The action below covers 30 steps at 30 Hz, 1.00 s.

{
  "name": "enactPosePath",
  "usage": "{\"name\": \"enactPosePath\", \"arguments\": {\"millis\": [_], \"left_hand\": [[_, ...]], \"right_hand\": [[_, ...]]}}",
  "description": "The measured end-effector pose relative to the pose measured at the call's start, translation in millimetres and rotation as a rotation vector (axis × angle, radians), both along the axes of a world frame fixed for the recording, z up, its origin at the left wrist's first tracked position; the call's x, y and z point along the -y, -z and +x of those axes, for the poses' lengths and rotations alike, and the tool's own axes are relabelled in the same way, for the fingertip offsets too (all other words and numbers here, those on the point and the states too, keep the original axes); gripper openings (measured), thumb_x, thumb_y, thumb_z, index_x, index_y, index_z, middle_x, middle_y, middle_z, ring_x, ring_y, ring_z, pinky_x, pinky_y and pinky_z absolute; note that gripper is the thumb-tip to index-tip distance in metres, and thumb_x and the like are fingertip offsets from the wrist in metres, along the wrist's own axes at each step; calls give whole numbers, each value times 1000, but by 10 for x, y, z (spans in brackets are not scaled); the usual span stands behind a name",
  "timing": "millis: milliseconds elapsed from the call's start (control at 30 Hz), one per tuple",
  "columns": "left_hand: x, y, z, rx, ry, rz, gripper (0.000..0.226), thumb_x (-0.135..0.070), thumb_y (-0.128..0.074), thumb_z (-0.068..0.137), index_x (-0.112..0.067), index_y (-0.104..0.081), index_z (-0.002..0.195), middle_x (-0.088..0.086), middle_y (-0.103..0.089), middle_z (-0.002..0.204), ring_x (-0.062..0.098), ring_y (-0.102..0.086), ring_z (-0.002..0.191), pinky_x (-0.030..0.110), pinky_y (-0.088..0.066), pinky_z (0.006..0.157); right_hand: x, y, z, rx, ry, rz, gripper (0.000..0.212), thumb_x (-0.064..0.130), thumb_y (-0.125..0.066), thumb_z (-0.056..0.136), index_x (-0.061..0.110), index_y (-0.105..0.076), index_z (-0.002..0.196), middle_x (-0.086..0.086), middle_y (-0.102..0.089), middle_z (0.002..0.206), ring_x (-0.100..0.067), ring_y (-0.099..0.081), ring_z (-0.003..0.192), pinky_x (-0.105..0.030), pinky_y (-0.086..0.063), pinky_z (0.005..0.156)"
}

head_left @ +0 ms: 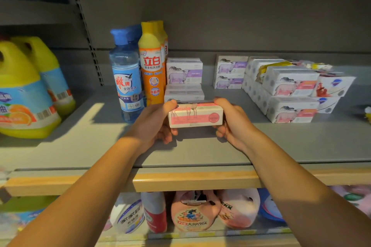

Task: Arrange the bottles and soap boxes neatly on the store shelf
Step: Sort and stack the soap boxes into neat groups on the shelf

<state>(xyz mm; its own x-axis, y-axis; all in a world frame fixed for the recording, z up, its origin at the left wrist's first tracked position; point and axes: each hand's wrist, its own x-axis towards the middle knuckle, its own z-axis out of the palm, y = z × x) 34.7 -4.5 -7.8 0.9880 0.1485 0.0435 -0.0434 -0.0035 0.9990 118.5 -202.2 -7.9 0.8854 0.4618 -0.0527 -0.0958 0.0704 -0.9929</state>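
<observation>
My left hand (154, 122) and my right hand (233, 121) grip the two ends of a pink and white soap box (195, 115), held just above the grey shelf (200, 150). Right behind it lies a flat purple soap box (183, 93), and another purple box (184, 70) stands upright on top. A blue-capped clear bottle (126, 75) and an orange bottle with a yellow cap (152, 62) stand to the left, more bottles behind them. Stacked soap boxes (289, 88) fill the right side.
Two big yellow detergent jugs (26, 90) stand at the far left of the shelf. Two purple boxes (229, 72) are stacked at the back centre. A wooden front rail (192, 181) edges the shelf; pouches and bottles (194, 210) sit on the shelf below.
</observation>
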Motion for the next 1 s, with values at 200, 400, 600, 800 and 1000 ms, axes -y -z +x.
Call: {"name": "enactPosePath", "arguments": {"millis": [200, 400, 600, 800, 1000], "left_hand": [[-5, 27, 44, 2, -28, -53, 31, -38, -55, 95, -11, -71, 95, 18, -68, 77, 23, -57, 51, 28, -48, 45], [2, 19, 32, -2, -67, -79, 31, -33, -49, 100, -8, -64, 110, 18, -64, 79, 22, -56, 51, 28, -47, 45], [100, -21, -46, 14, -58, -12, 37, -39, -46, 100, -11, -61, 119, 17, -70, 103, 25, -69, 80, 36, -60, 67], [147, -18, -132, 313, -68, 646, 63, -32, -86, 70, -32, -52, 123, -25, -55, 114, -21, -53, 98, 4, -44, 76], [121, -14, -104, 334, -243, 615, 45, -35, -75, 78, -14, -63, 115, -9, -71, 95, 7, -68, 87, 28, -57, 77]], "right_hand": [[8, 26, 2, 21, 5, 3, 47, 53, -63, 71, 12, -77, 89, -4, -65, 60, -12, -40, 38, -23, -36, 42], [48, 23, -82, 124, -164, 165, 31, 36, -62, 89, 27, -61, 118, -11, -72, 97, -22, -60, 56, -32, -51, 54], [38, -44, -188, 209, -50, 219, 48, 21, -77, 72, 15, -59, 116, -11, -74, 91, -17, -58, 52, -29, -53, 55], [-25, -289, -242, 270, 165, 10, 42, 35, -70, 69, 9, -69, 102, -6, -75, 74, -15, -60, 52, -26, -53, 54], [-92, -492, -291, 397, 165, -105, 30, 55, -66, 81, 25, -69, 77, 10, -58, 51, -7, -53, 44, -20, -46, 46]]}}
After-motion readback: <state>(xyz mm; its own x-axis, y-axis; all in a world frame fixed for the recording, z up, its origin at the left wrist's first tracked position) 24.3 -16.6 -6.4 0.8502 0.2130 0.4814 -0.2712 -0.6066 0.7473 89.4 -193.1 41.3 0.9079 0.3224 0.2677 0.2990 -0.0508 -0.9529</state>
